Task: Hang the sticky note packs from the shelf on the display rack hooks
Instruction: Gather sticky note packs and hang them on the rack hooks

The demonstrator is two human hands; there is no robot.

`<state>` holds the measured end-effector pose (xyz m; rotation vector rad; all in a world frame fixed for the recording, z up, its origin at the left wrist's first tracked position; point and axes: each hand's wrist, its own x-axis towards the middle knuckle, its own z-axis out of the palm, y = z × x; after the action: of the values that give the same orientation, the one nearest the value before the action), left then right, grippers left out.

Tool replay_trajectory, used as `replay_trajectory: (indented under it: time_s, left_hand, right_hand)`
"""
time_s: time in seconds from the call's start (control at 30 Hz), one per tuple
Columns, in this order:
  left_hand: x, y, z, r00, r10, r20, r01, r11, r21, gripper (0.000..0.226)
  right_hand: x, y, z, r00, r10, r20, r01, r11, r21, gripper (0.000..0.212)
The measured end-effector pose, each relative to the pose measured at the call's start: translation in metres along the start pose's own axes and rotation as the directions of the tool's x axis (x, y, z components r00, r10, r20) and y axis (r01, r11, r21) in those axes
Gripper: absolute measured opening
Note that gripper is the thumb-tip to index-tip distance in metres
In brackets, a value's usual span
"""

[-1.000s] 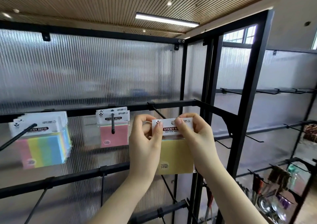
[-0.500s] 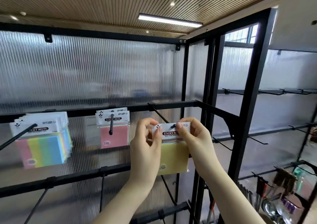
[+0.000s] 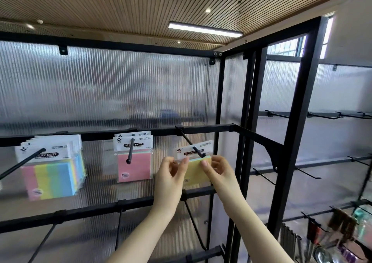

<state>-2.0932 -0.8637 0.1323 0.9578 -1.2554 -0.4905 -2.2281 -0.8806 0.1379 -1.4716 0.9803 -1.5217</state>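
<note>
A multicolour stack (image 3: 53,170) and a pink pack (image 3: 133,163) hung on hooks, headers reading "STICKY NOTE". The left hand (image 3: 171,174) and right hand (image 3: 218,171), both raised, pinched the yellow pack (image 3: 196,172) between them, its header threaded on the hook (image 3: 193,147).

Black square-tube metal display rack (image 3: 203,128): matt, painted finish. Thin black metal rod hook (image 3: 191,143): smooth, dull sheen. Ribbed translucent plastic back panel (image 3: 120,85): fluted, slightly glossy. Yellow paper sticky note pack (image 3: 196,170) in clear glossy plastic wrap, white printed card header. Pink paper sticky note pack (image 3: 133,167), same glossy wrap. Slatted brown wooden ceiling (image 3: 120,7): matt, grooved.
</note>
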Motion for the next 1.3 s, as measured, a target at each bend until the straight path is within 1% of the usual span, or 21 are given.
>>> replay_trajectory:
  time_s: [0.13, 0.3, 0.4, 0.57, 0.67, 0.73, 0.8, 0.83, 0.87, 0.9, 0.93, 1.0, 1.03, 1.07, 1.1, 1.13, 1.17, 1.2, 1.23, 1.27, 1.3]
  left_hand:
    - [0.01, -0.018, 0.007, 0.986, -0.164, 0.017, 0.164, 0.986, 0.006, 0.039]
    - [0.018, -0.045, 0.012, 0.942, -0.335, 0.014, 0.334, 0.942, 0.044, 0.034]
    - [0.02, -0.055, 0.011, 0.899, -0.437, -0.008, 0.436, 0.898, -0.052, 0.033]
    - [0.023, -0.058, 0.007, 0.851, -0.521, -0.06, 0.512, 0.85, -0.126, 0.039]
    - [0.022, -0.059, 0.004, 0.79, -0.613, -0.016, 0.612, 0.79, -0.041, 0.041]
    - [0.016, -0.061, -0.001, 0.742, -0.67, 0.017, 0.67, 0.742, 0.005, 0.04]
    - [0.009, -0.062, -0.01, 0.722, -0.691, 0.025, 0.691, 0.722, 0.022, 0.039]
    - [0.005, -0.062, -0.016, 0.731, -0.682, 0.018, 0.682, 0.731, 0.026, 0.037]
    - [0.0, -0.063, -0.022, 0.76, -0.65, -0.006, 0.65, 0.759, 0.038, 0.035]
    - [-0.007, -0.064, -0.03, 0.807, -0.588, -0.05, 0.59, 0.804, 0.072, 0.032]
    - [-0.015, -0.065, -0.038, 0.864, -0.491, -0.109, 0.502, 0.855, 0.132, 0.028]
    - [-0.034, -0.064, -0.056, 0.955, -0.226, -0.189, 0.271, 0.925, 0.264, 0.024]
    - [-0.041, -0.06, -0.065, 0.977, -0.08, -0.199, 0.141, 0.937, 0.319, 0.025]
    - [-0.046, -0.056, -0.074, 0.978, 0.071, -0.198, 0.01, 0.925, 0.38, 0.024]
    - [-0.047, -0.051, -0.082, 0.959, 0.214, -0.187, -0.112, 0.889, 0.444, 0.021]
    - [-0.045, -0.046, -0.091, 0.925, 0.342, -0.164, -0.218, 0.833, 0.509, 0.013]
    - [-0.039, -0.04, -0.098, 0.886, 0.444, -0.134, -0.297, 0.764, 0.573, 0.008]
    - [-0.032, -0.034, -0.104, 0.854, 0.511, -0.098, -0.341, 0.691, 0.638, 0.013]
    - [-0.023, -0.028, -0.108, 0.838, 0.543, -0.049, -0.364, 0.624, 0.692, 0.02]
    - [-0.014, -0.022, -0.112, 0.839, 0.544, 0.006, -0.37, 0.562, 0.74, 0.027]
    - [-0.007, -0.016, -0.115, 0.851, 0.522, 0.062, -0.37, 0.511, 0.776, 0.034]
  right_hand:
    - [0.013, 0.018, 0.009, 0.995, 0.096, 0.015, -0.096, 0.995, -0.018, 0.039]
    - [0.024, 0.038, 0.019, 0.983, 0.182, -0.027, -0.183, 0.981, -0.061, 0.035]
    - [0.026, 0.045, 0.025, 0.972, 0.235, -0.023, -0.236, 0.969, -0.071, 0.033]
    - [0.027, 0.046, 0.034, 0.958, 0.286, -0.027, -0.287, 0.952, -0.102, 0.036]
    - [0.026, 0.049, 0.039, 0.923, 0.384, -0.006, -0.382, 0.916, -0.122, 0.037]
    - [0.021, 0.05, 0.043, 0.899, 0.437, 0.022, -0.424, 0.883, -0.199, 0.035]
    - [0.014, 0.05, 0.047, 0.885, 0.462, 0.055, -0.437, 0.867, -0.239, 0.033]
    - [0.01, 0.05, 0.05, 0.885, 0.458, 0.087, -0.429, 0.874, -0.228, 0.033]
    - [0.006, 0.049, 0.053, 0.89, 0.439, 0.126, -0.408, 0.888, -0.212, 0.031]
    - [0.001, 0.048, 0.056, 0.9, 0.404, 0.166, -0.37, 0.907, -0.2, 0.029]
    - [-0.003, 0.047, 0.06, 0.914, 0.353, 0.199, -0.316, 0.929, -0.194, 0.028]
    - [-0.012, 0.045, 0.07, 0.955, 0.192, 0.228, -0.151, 0.97, -0.188, 0.025]
    - [-0.016, 0.044, 0.077, 0.972, 0.081, 0.222, -0.034, 0.977, -0.208, 0.023]
    - [-0.02, 0.042, 0.084, 0.978, -0.044, 0.205, 0.094, 0.965, -0.243, 0.02]
    - [-0.024, 0.039, 0.091, 0.967, -0.178, 0.182, 0.224, 0.934, -0.279, 0.015]
    - [-0.027, 0.036, 0.098, 0.934, -0.317, 0.165, 0.354, 0.88, -0.316, 0.013]
    - [-0.029, 0.031, 0.105, 0.881, -0.442, 0.166, 0.472, 0.81, -0.348, 0.015]
    - [-0.03, 0.026, 0.112, 0.821, -0.54, 0.188, 0.568, 0.734, -0.373, 0.02]
    - [-0.029, 0.022, 0.119, 0.766, -0.602, 0.226, 0.637, 0.66, -0.398, 0.025]
    - [-0.028, 0.019, 0.126, 0.731, -0.629, 0.264, 0.674, 0.605, -0.425, 0.032]
    - [-0.025, 0.017, 0.132, 0.721, -0.628, 0.291, 0.682, 0.573, -0.455, 0.039]
